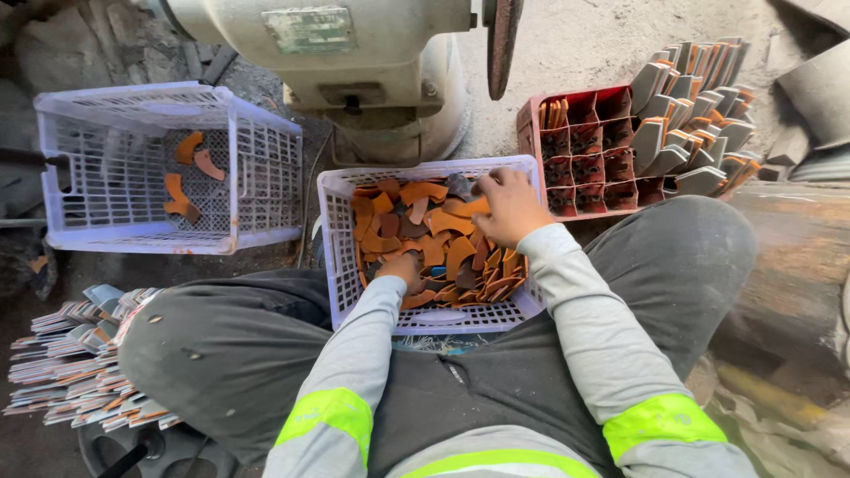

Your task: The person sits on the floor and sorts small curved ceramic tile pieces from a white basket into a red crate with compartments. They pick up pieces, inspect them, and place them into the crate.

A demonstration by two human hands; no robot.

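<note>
Fingers of both hands (512,205) (403,268) curl closed onto orange curved pieces (443,239) beneath them.

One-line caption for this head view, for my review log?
Seated person's left hand and right hand dig into a white basket of orange curved pieces, below a grinder.

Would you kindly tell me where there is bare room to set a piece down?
The pale lattice crate on the left holds four curved orange pieces, so its floor is mostly bare. The middle crate, under the left hand and right hand, is heaped. The red divided tray has empty cells.
</note>
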